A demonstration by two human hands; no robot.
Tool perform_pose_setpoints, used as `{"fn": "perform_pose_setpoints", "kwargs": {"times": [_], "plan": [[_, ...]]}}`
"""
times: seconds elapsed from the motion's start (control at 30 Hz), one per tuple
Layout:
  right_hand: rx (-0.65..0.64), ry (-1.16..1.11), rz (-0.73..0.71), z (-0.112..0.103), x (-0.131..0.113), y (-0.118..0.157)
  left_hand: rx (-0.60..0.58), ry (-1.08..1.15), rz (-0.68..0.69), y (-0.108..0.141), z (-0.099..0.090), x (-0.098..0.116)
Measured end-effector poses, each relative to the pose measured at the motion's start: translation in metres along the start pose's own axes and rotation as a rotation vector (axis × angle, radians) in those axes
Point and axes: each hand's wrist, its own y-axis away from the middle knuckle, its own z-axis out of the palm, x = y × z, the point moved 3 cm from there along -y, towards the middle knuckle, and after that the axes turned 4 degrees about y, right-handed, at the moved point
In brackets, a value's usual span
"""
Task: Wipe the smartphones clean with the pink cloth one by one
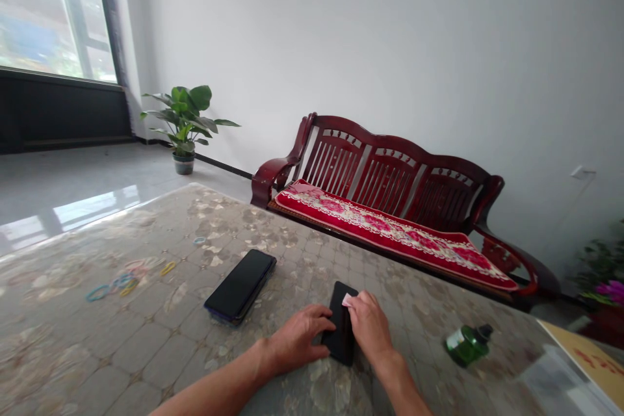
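A black smartphone (340, 322) lies flat on the patterned tabletop, its screen dark. My left hand (305, 335) grips its left edge, fingers at the upper side and thumb near the lower corner. In my right hand (369, 323) a small pale pink cloth or tissue (347, 299) is pinched against the phone's upper right part; most of it is hidden by the fingers. To the left rests a second, larger dark smartphone (240, 285), apart from both hands. A green bottle (467, 344) with a black cap stands right of my right hand.
Several coloured rubber bands (127, 277) lie on the table (160, 325) at the left. A yellowish box or booklet (580, 354) sits at the right edge. Beyond the table are a red wooden bench (385, 175) with a floral cover and a potted plant (184, 162).
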Motion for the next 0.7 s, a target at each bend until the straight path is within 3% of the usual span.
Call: {"fn": "perform_pose_setpoints", "kwargs": {"times": [0.17,0.3,0.53,0.7], "plan": [[0.016,-0.003,0.028,-0.002,-0.001,-0.012,0.017,-0.007,0.005,0.000,0.001,-0.001],[-0.041,0.040,0.080,-0.002,-0.001,-0.021,0.019,-0.012,0.020,-0.001,0.002,-0.001],[-0.112,0.048,0.011,-0.003,-0.008,-0.005,0.060,-0.021,0.071,-0.001,0.007,-0.005],[-0.108,0.107,0.032,-0.001,-0.006,-0.022,0.059,-0.022,0.068,-0.001,0.007,-0.005]]}}
